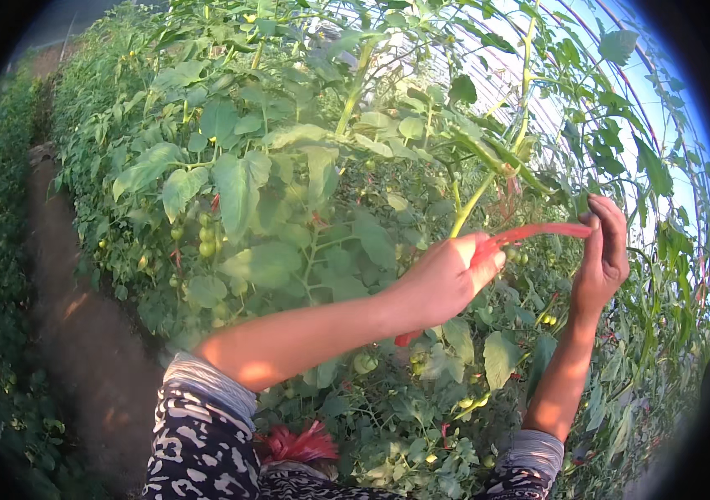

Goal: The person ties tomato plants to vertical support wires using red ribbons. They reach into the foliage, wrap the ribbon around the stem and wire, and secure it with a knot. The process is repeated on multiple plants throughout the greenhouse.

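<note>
A red plastic tying strip (542, 230) is stretched between my two hands. My left hand (445, 278) is closed around one part of it, with a loose red tail (407, 338) showing below the wrist. At the right, my right hand (603, 253) pinches the other end between thumb and fingers. A thick tomato stem (473, 203) rises just behind my left fist; whether the fist touches it I cannot tell. Above the strip, thin red strands (510, 197) hang near a joint of the vine.
A bunch of red strips (305, 442) sits at my waist. Green tomatoes (207, 242) hang among dense leaves on the left. A bare soil path (80, 319) runs along the left, and curved greenhouse ribs (633, 106) arch over the upper right.
</note>
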`<state>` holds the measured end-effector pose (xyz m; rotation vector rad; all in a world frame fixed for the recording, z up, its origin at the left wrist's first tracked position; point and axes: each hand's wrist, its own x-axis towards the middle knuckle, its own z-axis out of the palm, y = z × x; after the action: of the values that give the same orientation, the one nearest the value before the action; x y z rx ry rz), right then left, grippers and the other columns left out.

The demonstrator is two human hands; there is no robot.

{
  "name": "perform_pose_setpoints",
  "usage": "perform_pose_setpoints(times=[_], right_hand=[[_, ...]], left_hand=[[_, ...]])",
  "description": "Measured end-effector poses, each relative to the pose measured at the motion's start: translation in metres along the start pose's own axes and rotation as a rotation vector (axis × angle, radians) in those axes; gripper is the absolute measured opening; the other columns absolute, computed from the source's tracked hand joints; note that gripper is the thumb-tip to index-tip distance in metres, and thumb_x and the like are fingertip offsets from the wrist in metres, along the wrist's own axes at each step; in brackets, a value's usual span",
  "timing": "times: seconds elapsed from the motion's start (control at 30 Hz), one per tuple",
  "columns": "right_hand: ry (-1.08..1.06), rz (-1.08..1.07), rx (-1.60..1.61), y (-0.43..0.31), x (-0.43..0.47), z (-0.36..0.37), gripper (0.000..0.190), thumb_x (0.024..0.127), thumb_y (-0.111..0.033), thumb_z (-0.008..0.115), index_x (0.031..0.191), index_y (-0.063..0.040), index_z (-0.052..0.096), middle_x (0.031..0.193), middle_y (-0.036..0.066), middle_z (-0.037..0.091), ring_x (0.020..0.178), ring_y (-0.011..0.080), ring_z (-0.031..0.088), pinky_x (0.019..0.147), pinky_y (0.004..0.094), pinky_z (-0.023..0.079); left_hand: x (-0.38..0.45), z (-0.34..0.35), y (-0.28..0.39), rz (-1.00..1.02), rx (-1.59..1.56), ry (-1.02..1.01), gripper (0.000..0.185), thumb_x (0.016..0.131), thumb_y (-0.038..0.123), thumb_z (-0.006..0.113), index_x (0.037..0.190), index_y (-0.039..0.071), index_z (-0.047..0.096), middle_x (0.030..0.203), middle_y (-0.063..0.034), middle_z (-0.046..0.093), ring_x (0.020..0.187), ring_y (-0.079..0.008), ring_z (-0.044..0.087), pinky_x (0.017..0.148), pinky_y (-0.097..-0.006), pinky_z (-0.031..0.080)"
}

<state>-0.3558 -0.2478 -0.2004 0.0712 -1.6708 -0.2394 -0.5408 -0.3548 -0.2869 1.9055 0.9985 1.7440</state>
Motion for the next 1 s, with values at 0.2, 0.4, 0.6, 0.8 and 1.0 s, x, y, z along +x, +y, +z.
perform_pose_setpoints(times=[0.2, 0.4, 0.6, 0.8, 1.0], right_hand=[[-0.571, 0.295, 0.444, -0.142, -0.072, 0.017, 0.019, 0.078, -0.009, 0.061, 0.094, 0.002, 0.063, 0.099, 0.017, 0.06, 0.077, 0.017, 0.06, 0.066, 0.0251, 0.049], [-0.765, 0.851, 0.838, -0.252, -0.195, 0.119, 0.02, 0.076, -0.003, 0.06, 0.095, 0.002, 0.063, 0.106, 0.012, 0.06, 0.093, 0.02, 0.059, 0.08, 0.0293, 0.047], [-0.661, 1.569, 1.192, -0.358, -0.285, 0.172, 0.011, 0.087, -0.006, 0.055, 0.09, 0.002, 0.062, 0.095, 0.007, 0.062, 0.085, 0.0111, 0.058, 0.074, 0.0256, 0.047], [-0.7, 1.983, 1.401, -0.392, -0.313, 0.179, 0.013, 0.09, -0.01, 0.054, 0.096, 0.0, 0.058, 0.079, 0.002, 0.06, 0.064, 0.0056, 0.057, 0.056, 0.0211, 0.049], [-0.431, 2.036, 1.159, -0.401, -0.334, 0.178, 0.01, 0.09, -0.01, 0.054, 0.091, -0.001, 0.058, 0.081, 0.001, 0.06, 0.073, 0.0055, 0.054, 0.062, 0.0219, 0.047]], left_hand=[[-0.158, -0.063, 0.022, -0.39, -0.631, -0.255, 0.03, 0.096, 0.03, 0.041, 0.105, 0.005, 0.054, 0.07, 0.0038, 0.046, 0.058, -0.0021, 0.037, 0.053, -0.0184, 0.032], [-0.292, -0.072, -0.027, -0.62, -0.428, -0.119, 0.026, 0.096, 0.025, 0.042, 0.097, 0.003, 0.056, 0.071, 0.0036, 0.049, 0.062, -0.0036, 0.041, 0.056, -0.0199, 0.036], [-0.402, -0.088, -0.032, -1.02, -0.413, 0.18, 0.027, 0.094, 0.029, 0.047, 0.082, 0.005, 0.054, 0.066, 0.0051, 0.047, 0.055, -0.0022, 0.038, 0.049, -0.0182, 0.03], [-0.455, -0.091, -0.027, -1.129, -0.559, 0.359, 0.029, 0.094, 0.03, 0.046, 0.084, 0.004, 0.054, 0.067, 0.0031, 0.049, 0.051, -0.0013, 0.035, 0.046, -0.0173, 0.024], [-0.457, -0.087, -0.032, -1.191, -0.621, 0.375, 0.025, 0.095, 0.029, 0.045, 0.099, 0.005, 0.051, 0.066, 0.0023, 0.048, 0.049, -0.001, 0.032, 0.044, -0.0173, 0.022]])
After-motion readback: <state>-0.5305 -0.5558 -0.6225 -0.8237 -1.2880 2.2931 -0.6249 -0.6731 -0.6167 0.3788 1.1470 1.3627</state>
